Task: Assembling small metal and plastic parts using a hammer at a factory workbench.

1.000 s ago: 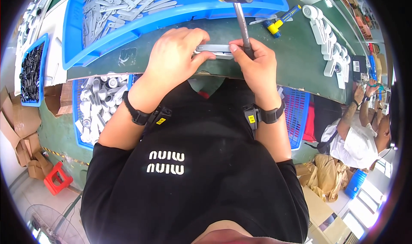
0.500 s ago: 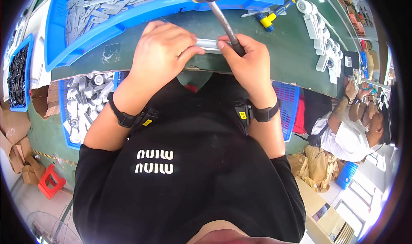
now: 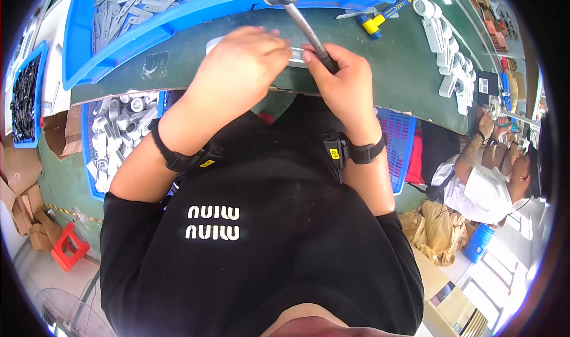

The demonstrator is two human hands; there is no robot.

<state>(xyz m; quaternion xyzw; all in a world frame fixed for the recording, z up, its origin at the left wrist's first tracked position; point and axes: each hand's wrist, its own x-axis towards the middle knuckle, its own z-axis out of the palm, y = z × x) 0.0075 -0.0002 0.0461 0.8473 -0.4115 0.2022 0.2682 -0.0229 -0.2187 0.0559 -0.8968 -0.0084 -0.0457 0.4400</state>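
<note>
My right hand (image 3: pixel 341 70) is closed round the dark grip of a hammer (image 3: pixel 306 28), whose metal shaft slants up and left to a head with a dark round face. Its thumb also presses on the right end of a long whitish-grey plastic part (image 3: pixel 298 55). Over the middle of that part lies my left hand (image 3: pixel 240 67), its fingers smeared by motion and partly hidden behind the hand's back. The rounded left end of the part shows beyond the knuckles.
A blue bin (image 3: pixel 172 37) of grey strips stands behind my hands. A yellow-and-blue mallet (image 3: pixel 374 25) lies beyond the hammer. White shower-head-like parts (image 3: pixel 442 46) line the right side of the green bench (image 3: pixel 404 76). Below left sits a crate of white parts (image 3: pixel 116 135). Another person (image 3: pixel 481 177) works at right.
My left hand has shifted right along the plastic part and turned over it, uncovering the part's left end. The right hand with the hammer stays almost in place.
</note>
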